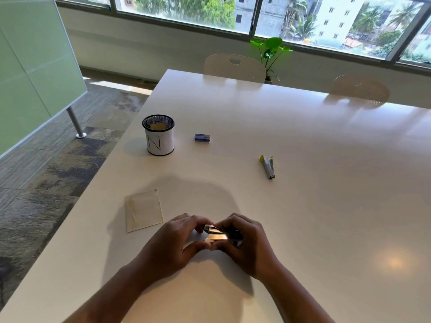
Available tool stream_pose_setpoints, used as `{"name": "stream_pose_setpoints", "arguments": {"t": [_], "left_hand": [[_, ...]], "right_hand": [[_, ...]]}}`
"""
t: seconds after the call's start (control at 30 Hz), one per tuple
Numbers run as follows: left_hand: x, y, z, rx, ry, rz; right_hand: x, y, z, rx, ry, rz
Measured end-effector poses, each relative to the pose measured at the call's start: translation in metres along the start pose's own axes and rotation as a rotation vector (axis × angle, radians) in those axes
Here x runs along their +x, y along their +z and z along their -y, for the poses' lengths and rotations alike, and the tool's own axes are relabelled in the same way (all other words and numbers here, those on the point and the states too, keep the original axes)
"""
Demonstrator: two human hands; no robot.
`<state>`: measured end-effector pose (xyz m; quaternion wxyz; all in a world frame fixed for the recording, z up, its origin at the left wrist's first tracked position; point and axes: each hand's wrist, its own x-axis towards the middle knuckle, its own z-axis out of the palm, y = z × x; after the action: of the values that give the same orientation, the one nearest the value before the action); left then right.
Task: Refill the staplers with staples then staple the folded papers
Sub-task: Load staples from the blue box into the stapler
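A person's two hands meet over a dark stapler (222, 231) held just above the near part of a white table (303, 148), its metal parts catching the light. The right hand (245, 243) grasps the stapler's body, fingers curled around it from the right, while the left hand (177, 243) pinches its left end between curled fingers and thumb. Whether the stapler's magazine stands open cannot be told, as the fingers hide much of it. A folded paper (143, 209) lies flat on the table just to the left of the hands, apart from them. Farther back, a small blue staple box (202, 137) sits near a black mesh cup (158, 135) wrapped in a white label marked "N", with something tan inside it. A second stapler (268, 166), grey with yellow trim, lies on the table to the right, well apart from the hands. Two pale chairs (234, 65) stand at the table's far edge, with a green plant (270, 48) between them below a wide window (303, 17).
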<state>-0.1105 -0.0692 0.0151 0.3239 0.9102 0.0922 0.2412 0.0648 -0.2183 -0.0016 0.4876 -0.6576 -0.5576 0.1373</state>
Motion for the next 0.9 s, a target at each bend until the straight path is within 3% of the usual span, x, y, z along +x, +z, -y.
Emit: {"name": "stream_pose_setpoints", "arguments": {"t": [0.9], "left_hand": [[-0.0003,0.0018,0.0065,0.006,0.035,-0.017]], "right_hand": [[-0.0016,0.0008,0.0012,-0.002,0.017,0.003]]}}
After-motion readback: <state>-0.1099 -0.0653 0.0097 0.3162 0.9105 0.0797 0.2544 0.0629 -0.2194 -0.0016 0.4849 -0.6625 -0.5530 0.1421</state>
